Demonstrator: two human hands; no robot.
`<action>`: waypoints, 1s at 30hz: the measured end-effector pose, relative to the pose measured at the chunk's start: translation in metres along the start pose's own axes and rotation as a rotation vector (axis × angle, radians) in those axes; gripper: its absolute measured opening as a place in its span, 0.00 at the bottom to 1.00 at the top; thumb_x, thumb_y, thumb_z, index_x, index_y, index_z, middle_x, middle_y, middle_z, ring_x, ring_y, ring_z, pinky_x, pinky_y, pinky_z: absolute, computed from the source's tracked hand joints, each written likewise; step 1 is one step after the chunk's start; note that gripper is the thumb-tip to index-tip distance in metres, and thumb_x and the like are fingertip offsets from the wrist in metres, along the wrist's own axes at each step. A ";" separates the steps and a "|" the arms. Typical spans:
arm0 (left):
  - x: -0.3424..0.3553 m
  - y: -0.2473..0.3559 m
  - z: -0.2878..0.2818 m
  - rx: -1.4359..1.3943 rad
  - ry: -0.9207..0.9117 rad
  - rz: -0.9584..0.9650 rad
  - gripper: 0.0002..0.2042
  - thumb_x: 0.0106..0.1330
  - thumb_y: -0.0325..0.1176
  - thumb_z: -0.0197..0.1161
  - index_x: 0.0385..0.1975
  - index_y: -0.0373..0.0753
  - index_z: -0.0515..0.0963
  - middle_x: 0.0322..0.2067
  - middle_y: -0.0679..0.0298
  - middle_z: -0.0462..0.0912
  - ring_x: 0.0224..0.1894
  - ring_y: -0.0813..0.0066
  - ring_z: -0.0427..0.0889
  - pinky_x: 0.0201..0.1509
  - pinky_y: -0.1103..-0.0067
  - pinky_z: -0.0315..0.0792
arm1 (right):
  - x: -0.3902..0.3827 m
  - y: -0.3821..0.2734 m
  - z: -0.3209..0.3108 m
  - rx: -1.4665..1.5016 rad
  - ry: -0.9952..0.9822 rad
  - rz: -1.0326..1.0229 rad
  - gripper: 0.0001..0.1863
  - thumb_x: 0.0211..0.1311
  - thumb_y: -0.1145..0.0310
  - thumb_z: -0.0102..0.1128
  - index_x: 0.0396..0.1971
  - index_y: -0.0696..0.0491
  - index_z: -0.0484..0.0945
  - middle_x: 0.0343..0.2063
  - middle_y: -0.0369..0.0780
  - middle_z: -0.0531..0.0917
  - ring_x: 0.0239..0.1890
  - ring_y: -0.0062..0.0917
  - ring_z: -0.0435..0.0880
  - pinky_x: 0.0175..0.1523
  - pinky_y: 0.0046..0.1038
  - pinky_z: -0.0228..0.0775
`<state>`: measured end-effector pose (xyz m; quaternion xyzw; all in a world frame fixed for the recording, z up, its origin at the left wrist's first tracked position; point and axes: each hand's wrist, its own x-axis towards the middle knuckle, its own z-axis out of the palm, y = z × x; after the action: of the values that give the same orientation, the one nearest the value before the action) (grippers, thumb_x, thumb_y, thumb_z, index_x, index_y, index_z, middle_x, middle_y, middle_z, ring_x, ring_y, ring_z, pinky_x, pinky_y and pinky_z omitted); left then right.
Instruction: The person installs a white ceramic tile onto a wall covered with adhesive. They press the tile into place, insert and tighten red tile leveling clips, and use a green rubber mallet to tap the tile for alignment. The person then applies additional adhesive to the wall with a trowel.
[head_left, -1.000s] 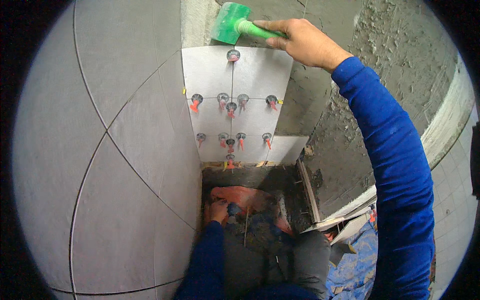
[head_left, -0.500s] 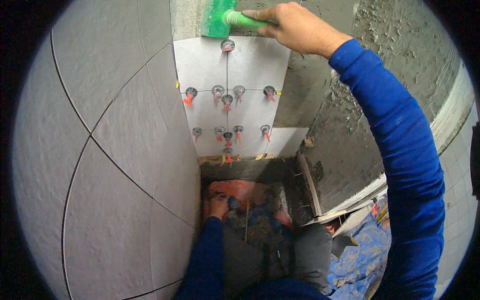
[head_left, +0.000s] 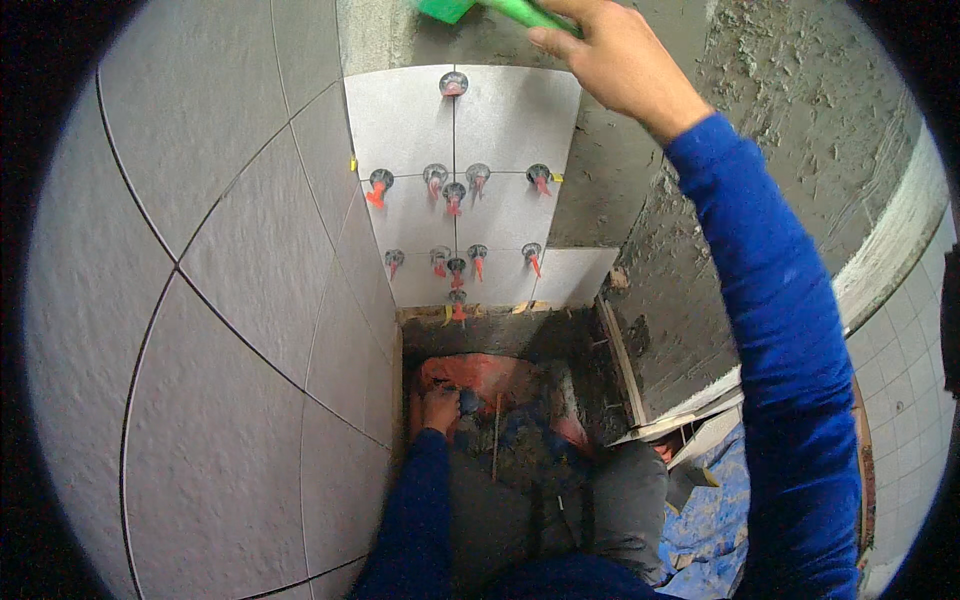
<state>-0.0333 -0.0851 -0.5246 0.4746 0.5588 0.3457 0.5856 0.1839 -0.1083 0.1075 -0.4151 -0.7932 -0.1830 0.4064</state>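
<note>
My right hand grips the handle of a green rubber mallet, whose head is partly cut off at the top of the view, above a panel of light grey tiles on the facing wall. Round levelling clips with red and pink tabs dot the tile joints. Down in the recess, my left hand is closed beside a dark blue object and a reddish orange sheet; what it holds is unclear.
A large grey tiled wall fills the left side. Right of the panel is rough mortared wall. A wooden strip edges the recess, with a blue tarp and loose tile pieces at lower right.
My right hand and the mallet have moved up toward the top edge, the hand tilting; the mallet head now leaves the view partly. The wall appears slightly higher in the picture.
</note>
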 end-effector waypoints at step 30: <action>0.006 -0.010 -0.004 -0.190 0.027 -0.011 0.03 0.63 0.26 0.65 0.30 0.34 0.80 0.22 0.63 0.81 0.19 0.72 0.78 0.20 0.73 0.71 | -0.632 -0.060 0.171 1.211 -0.529 1.785 0.20 0.63 0.71 0.61 0.55 0.60 0.75 0.30 0.40 0.81 0.26 0.24 0.82 0.34 0.30 0.77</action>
<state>-0.0375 -0.0817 -0.5360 0.4091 0.5340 0.4001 0.6224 0.2563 -0.3582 -0.4963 -0.5960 -0.2294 0.6874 0.3459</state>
